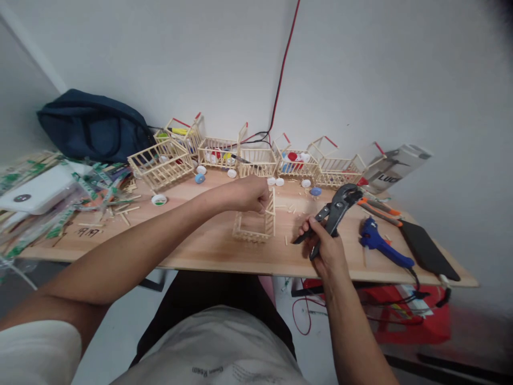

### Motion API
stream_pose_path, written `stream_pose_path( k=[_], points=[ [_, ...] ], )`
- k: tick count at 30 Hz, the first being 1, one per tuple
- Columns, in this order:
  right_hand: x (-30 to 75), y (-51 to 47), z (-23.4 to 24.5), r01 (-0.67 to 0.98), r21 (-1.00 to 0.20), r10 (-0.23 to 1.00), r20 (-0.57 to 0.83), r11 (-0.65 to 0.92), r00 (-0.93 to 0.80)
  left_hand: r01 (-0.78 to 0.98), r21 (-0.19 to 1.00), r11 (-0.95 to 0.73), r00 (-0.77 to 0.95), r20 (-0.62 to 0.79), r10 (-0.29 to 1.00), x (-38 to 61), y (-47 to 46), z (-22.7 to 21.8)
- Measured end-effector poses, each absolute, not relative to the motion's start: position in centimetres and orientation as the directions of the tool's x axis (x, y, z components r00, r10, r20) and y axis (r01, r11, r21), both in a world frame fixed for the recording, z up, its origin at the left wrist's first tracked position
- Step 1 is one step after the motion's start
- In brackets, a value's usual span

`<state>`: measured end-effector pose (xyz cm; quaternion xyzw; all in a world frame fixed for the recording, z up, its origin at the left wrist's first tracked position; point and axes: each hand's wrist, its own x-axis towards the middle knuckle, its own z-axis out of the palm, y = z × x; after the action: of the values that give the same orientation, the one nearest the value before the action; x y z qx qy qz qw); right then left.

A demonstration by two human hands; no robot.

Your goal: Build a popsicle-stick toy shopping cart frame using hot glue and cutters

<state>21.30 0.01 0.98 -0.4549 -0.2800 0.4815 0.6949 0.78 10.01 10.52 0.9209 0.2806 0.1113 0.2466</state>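
Observation:
My left hand (253, 193) is closed, fingers bent down, at the far end of a small basket frame of thin wooden sticks (255, 235). The hand hides part of the frame. Whatever is between the fingertips is too small to make out. In my right hand (326, 246) I hold black pliers (339, 208) by their handles, jaws up and away from me, above the table right of the frame. The handles stand apart. Nothing shows between the jaws.
Several stick-built model carts (164, 163) with red handles and bottle-cap wheels line the wall. Right lie a blue glue gun (385, 246), orange-handled pliers (380, 210) and a black phone-like slab (428, 248). Left are a blue bag (94, 125), bundled sticks and a white box (42, 187).

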Motion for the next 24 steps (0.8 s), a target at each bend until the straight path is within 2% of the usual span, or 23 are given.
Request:
stream_pose_path(
  k=[5,10,12,14,18,24],
  points=[
    [21.5,0.1,0.7,-0.417,-0.9,0.924,-0.044,0.128,0.379,0.503,0.403,-0.765,0.826,0.038,0.563,0.7,9.8,10.9],
    [21.6,0.1,0.7,-0.412,-0.902,0.925,-0.04,0.129,0.378,0.526,0.385,-0.759,0.759,0.191,0.623,-2.5,10.0,12.5],
    [21.7,0.1,0.6,-0.411,-0.902,0.925,-0.035,0.134,0.378,0.566,0.405,-0.717,0.709,0.204,0.675,-4.8,10.3,12.8],
    [21.8,0.1,0.5,-0.408,-0.905,0.927,-0.045,0.121,0.373,0.643,0.411,-0.646,0.652,0.15,0.744,-7.3,10.6,12.2],
    [21.9,0.1,0.3,-0.397,-0.913,0.934,-0.056,0.095,0.352,0.793,0.387,-0.471,0.497,0.038,0.867,-11.4,11.1,8.6],
    [21.8,0.0,0.2,-0.389,-0.917,0.942,-0.049,0.089,0.332,0.871,0.392,-0.297,0.304,0.044,0.952,-13.0,11.2,4.2]
  ],
)
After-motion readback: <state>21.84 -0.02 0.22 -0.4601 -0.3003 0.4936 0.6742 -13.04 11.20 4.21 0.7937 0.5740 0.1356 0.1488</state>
